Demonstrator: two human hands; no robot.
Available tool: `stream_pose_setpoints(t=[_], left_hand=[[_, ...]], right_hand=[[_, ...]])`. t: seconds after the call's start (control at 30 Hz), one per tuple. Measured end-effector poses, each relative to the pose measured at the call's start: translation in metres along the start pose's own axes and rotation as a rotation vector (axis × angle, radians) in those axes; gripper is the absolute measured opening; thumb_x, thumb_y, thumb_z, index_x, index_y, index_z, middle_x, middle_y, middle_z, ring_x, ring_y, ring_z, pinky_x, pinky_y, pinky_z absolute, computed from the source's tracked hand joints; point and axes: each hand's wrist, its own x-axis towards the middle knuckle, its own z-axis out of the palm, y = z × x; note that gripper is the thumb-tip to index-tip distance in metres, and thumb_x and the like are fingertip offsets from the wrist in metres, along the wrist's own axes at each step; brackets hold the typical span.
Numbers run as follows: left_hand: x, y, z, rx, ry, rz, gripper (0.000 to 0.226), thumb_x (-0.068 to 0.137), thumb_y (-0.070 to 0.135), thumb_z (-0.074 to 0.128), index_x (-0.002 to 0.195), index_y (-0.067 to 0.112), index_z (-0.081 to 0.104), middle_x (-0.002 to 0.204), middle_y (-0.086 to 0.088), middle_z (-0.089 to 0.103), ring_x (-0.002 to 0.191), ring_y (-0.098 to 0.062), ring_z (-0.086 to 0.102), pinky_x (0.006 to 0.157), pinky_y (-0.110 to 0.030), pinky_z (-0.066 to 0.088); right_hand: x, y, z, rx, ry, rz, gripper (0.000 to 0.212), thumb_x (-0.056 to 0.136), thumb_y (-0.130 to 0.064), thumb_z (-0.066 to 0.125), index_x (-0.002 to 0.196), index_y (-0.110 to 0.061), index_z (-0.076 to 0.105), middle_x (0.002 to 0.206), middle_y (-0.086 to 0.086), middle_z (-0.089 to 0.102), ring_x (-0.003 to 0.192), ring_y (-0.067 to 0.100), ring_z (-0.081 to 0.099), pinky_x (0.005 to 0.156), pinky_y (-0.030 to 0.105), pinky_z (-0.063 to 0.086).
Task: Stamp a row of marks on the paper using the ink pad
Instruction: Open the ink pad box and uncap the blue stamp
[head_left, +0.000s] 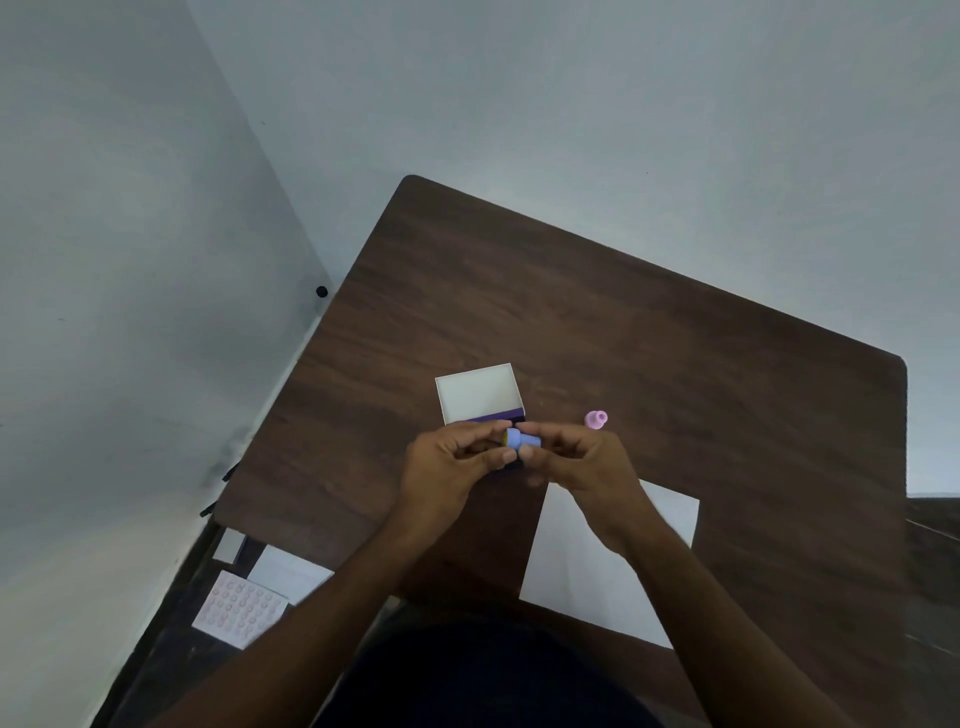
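Note:
A small blue stamp (519, 439) lies sideways in the air between both my hands. My left hand (452, 467) pinches its wider end, and my right hand (576, 457) pinches its narrow end. Just behind the hands sits the ink pad (480, 395), its white lid raised and a strip of purple pad showing below it. A white sheet of paper (582, 571) lies on the dark wooden table (623, 322) under my right forearm. No marks show on the visible part of the paper.
A pink stamp (595, 420) stands on the table right of the ink pad. Lower left, off the table's edge, lie a sheet with rows of pink marks (239, 608) and a blank sheet (288, 571). Walls close in behind and left.

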Motion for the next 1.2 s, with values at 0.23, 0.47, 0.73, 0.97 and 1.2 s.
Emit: stream_pose_setpoints(t=[0.23,0.47,0.73,0.97,1.2], left_hand=[[-0.002,0.001,-0.003,-0.016,-0.006,0.015,0.033,0.076,0.017,0.075,0.109,0.014,0.071,0.101,0.003,0.073,0.092,-0.007,0.067,0.082,-0.018,0.054],[-0.005,-0.001,-0.001,-0.128,0.017,-0.022,0.031,0.077,0.016,0.074,0.108,0.012,0.072,0.101,0.000,0.074,0.094,-0.010,0.069,0.083,-0.020,0.055],[-0.007,0.000,-0.010,-0.331,-0.021,-0.103,0.030,0.079,0.009,0.072,0.109,0.008,0.070,0.100,-0.006,0.075,0.095,-0.019,0.070,0.085,-0.026,0.055],[-0.010,-0.006,-0.020,-0.480,-0.099,-0.141,0.034,0.082,0.009,0.067,0.116,0.008,0.066,0.107,-0.012,0.072,0.100,-0.028,0.069,0.088,-0.033,0.055],[-0.010,-0.005,-0.027,-0.609,-0.160,-0.235,0.037,0.081,0.008,0.064,0.118,0.006,0.062,0.111,-0.015,0.070,0.100,-0.027,0.068,0.087,-0.031,0.056]], right_hand=[[-0.001,0.006,0.006,-0.023,0.017,-0.022,0.030,0.082,-0.020,0.069,0.111,-0.010,0.070,0.088,0.010,0.074,0.072,0.020,0.068,0.076,0.023,0.057],[0.000,0.010,0.012,0.029,0.041,-0.049,0.031,0.082,-0.020,0.069,0.112,-0.010,0.070,0.095,0.009,0.075,0.076,0.023,0.071,0.078,0.030,0.060],[0.001,0.010,0.019,0.145,0.019,-0.030,0.026,0.083,-0.016,0.067,0.109,-0.012,0.070,0.090,0.004,0.076,0.073,0.020,0.072,0.074,0.023,0.058],[0.001,0.010,0.022,0.308,-0.072,0.017,0.027,0.086,-0.013,0.062,0.112,-0.009,0.069,0.097,0.012,0.075,0.080,0.027,0.069,0.079,0.032,0.059],[0.003,0.010,0.019,0.568,-0.161,0.158,0.029,0.091,-0.007,0.054,0.118,-0.002,0.064,0.114,0.019,0.068,0.096,0.030,0.063,0.083,0.033,0.056]])
